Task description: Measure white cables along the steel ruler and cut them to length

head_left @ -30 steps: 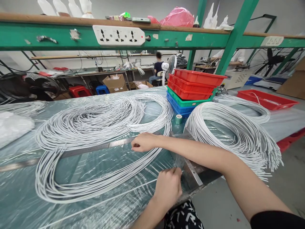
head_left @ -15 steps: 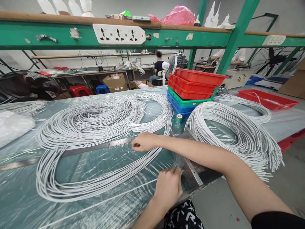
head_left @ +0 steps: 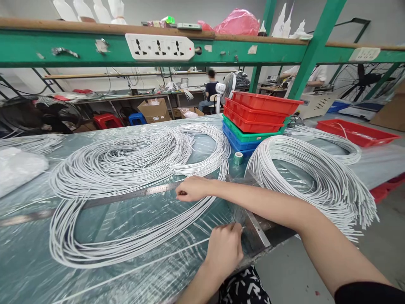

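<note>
My left hand (head_left: 224, 247) is closed near the table's front edge. A single white cable (head_left: 133, 270) runs from the lower left into it, and a short pale tip shows by the fingers. Farther out, my right hand (head_left: 193, 188) is curled into a fist at the visible end of a long steel ruler (head_left: 161, 188); what its fingers hold is hidden. Around that fist lies a loose loop of white cables (head_left: 126, 249). Behind it rests a larger coil of white cables (head_left: 117, 162). A metal plate (head_left: 257, 232) lies right of my left hand.
On the right sits a thick cable coil (head_left: 303, 169) with many cut ends. Stacked trays (head_left: 259, 112) and a tape roll (head_left: 238, 158) stand behind. Plastic film covers the table (head_left: 28, 261). A green shelf beam (head_left: 221, 54) spans above. A person (head_left: 210, 90) sits across the room.
The whole view has shifted very slightly to the right. Both hands keep nearly the same places and remain closed.
</note>
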Motion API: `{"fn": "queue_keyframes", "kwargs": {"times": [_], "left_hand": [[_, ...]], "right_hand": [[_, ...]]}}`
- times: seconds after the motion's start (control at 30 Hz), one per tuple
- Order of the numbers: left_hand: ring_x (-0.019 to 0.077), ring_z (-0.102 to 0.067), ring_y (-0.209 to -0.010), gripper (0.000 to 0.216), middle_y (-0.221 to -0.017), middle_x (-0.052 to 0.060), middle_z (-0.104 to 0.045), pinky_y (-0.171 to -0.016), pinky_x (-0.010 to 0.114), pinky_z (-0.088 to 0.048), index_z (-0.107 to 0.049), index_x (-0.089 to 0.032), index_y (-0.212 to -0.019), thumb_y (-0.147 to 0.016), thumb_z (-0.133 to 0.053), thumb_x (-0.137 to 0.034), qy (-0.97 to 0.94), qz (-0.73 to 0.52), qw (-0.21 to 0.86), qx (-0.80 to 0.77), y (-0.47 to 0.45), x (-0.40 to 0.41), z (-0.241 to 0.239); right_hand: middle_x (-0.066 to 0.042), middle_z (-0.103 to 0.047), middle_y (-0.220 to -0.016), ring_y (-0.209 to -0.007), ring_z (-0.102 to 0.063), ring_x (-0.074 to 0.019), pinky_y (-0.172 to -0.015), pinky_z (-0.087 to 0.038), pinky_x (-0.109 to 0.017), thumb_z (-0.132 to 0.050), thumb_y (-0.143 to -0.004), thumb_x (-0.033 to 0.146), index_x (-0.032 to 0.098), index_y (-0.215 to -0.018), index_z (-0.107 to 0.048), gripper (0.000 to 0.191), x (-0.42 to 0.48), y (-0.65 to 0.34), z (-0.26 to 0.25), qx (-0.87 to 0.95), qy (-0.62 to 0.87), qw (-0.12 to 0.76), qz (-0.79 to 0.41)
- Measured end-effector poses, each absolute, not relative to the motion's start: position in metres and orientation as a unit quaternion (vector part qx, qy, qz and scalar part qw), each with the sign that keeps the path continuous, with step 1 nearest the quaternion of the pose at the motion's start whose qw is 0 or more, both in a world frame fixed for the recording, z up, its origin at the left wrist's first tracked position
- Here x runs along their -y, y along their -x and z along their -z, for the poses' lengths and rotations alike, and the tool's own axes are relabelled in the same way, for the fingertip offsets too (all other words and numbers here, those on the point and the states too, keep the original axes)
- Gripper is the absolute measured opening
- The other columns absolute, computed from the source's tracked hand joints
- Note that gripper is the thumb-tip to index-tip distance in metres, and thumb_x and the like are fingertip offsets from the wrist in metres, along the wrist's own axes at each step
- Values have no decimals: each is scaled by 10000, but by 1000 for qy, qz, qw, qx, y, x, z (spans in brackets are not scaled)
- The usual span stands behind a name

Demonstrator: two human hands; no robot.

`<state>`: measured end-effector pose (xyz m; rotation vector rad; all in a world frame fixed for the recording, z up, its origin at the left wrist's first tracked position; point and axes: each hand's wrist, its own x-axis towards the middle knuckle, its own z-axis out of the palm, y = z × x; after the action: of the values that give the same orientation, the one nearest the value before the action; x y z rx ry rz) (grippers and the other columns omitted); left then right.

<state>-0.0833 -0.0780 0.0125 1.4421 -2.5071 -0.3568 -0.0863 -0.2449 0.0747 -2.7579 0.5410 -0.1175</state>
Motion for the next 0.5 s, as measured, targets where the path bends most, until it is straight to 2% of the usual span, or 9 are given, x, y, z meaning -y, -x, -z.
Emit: {"fn": "queue_keyframes", "kwargs": {"times": [0.5], "left_hand": [[171,-589,-660,195,-755,16,-615,-574,305,-256,-520,-183,-821,-955,-385,-142,-489,120,125,855,82,77,-9]], "right_hand": [[2,-662,-750,-637,-505,-124,-567,-271,-255,-545,-923,295,190,-812,-666,195,245,87,-75,-193,970,143,46]]}}
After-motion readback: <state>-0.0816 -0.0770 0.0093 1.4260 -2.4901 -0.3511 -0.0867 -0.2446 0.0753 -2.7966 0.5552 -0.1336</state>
